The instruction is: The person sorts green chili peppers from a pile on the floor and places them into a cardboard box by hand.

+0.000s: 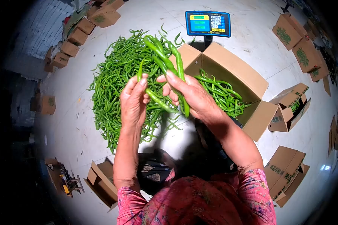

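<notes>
My left hand [134, 99] pinches one long green pepper [158, 100], its stem end pointing up and its body slanting down to the right. Several long green peppers [159, 56] are gripped in my right hand [189, 92], sticking up above the fingers and hanging below the palm. Both hands are close together over the right edge of a large pile of green peppers [114, 82] on the floor. Just right of my right hand, an open cardboard box [233, 67] holds more green peppers [223, 93].
Behind the open box stands a scale display [208, 23] on a post. A smaller box [287, 107] with green contents is at the right. Other cartons lie at lower right [285, 170] and lower left [103, 182]. More boxes [77, 36] line the upper left.
</notes>
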Action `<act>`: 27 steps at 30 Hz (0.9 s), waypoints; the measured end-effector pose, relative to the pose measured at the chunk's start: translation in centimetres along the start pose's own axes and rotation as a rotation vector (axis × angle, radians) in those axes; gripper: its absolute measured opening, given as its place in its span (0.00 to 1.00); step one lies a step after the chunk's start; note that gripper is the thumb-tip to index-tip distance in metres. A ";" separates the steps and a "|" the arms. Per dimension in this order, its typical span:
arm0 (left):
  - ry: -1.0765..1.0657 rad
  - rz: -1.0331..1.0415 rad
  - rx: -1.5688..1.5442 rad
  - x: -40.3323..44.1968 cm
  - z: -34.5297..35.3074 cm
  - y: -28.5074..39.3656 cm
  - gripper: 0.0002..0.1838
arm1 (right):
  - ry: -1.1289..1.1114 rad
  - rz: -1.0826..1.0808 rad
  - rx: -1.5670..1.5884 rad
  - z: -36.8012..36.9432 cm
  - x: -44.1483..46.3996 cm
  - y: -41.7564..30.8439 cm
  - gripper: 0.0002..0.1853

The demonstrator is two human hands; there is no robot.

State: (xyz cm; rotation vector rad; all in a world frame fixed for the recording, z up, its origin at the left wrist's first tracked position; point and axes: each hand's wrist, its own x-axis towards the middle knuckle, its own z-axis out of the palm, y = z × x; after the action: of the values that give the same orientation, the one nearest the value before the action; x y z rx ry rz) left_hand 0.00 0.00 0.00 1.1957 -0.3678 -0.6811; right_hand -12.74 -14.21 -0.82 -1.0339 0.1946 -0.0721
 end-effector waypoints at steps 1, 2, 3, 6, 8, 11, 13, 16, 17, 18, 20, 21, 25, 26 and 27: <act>-0.007 -0.005 -0.018 -0.2 0.5 0.0 0.11 | 0.009 -0.003 -0.095 0.2 -0.2 -0.2 0.27; -0.001 -0.022 -0.016 -0.5 1.1 0.2 0.11 | 0.008 -0.063 -0.139 0.7 -0.1 -0.1 0.25; -0.018 -0.046 -0.016 -0.5 0.9 0.5 0.12 | 0.010 -0.122 -0.183 1.2 0.0 0.0 0.24; -0.081 -0.053 -0.011 -0.6 1.1 -0.1 0.13 | -0.014 -0.339 -0.199 2.2 -0.1 0.6 0.24; -0.070 -0.028 0.031 -0.8 1.3 -0.3 0.12 | 0.095 -0.397 -0.397 1.6 0.6 1.3 0.20; -0.101 -0.023 0.088 -0.8 1.1 -0.3 0.10 | 0.240 -0.367 -0.365 1.6 0.9 1.9 0.18; -0.120 -0.049 0.086 -0.6 0.6 -0.4 0.09 | 0.322 -0.310 -0.188 1.8 0.6 1.2 0.17; -0.113 -0.085 0.048 -0.3 0.0 -0.8 0.09 | 0.421 -0.323 -0.078 1.0 0.2 -0.2 0.19; -0.104 -0.093 0.049 -0.1 -0.2 -1.0 0.09 | 0.471 -0.353 -0.054 1.1 -0.1 -0.7 0.19; -0.098 -0.103 0.051 0.2 -0.4 -1.2 0.09 | 0.474 -0.386 -0.046 1.1 -0.2 -0.9 0.20; -0.082 -0.131 0.065 1.0 -1.2 -2.1 0.08 | 0.521 -0.428 -0.159 2.5 -1.0 -1.3 0.20; -0.048 -0.144 0.044 1.3 -1.5 -2.4 0.06 | 0.548 -0.448 -0.216 3.2 -1.3 -1.3 0.20; 0.010 -0.019 -0.157 2.1 -1.6 -4.3 0.06 | 0.482 -1.258 -1.084 3.1 -0.9 -0.1 0.25; 0.068 0.087 0.100 2.4 -1.9 -5.1 0.06 | 0.468 -1.329 -1.113 3.7 -1.0 0.0 0.25; 0.077 0.130 0.181 2.6 -1.8 -5.4 0.08 | 0.464 -1.376 -1.151 4.4 -1.1 0.3 0.24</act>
State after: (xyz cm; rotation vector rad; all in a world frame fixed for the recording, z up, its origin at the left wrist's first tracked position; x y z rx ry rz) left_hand 1.46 -1.46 -5.93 1.3525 -0.4454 -0.4958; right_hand -12.96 -10.18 1.25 -2.1233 -0.1283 -1.6089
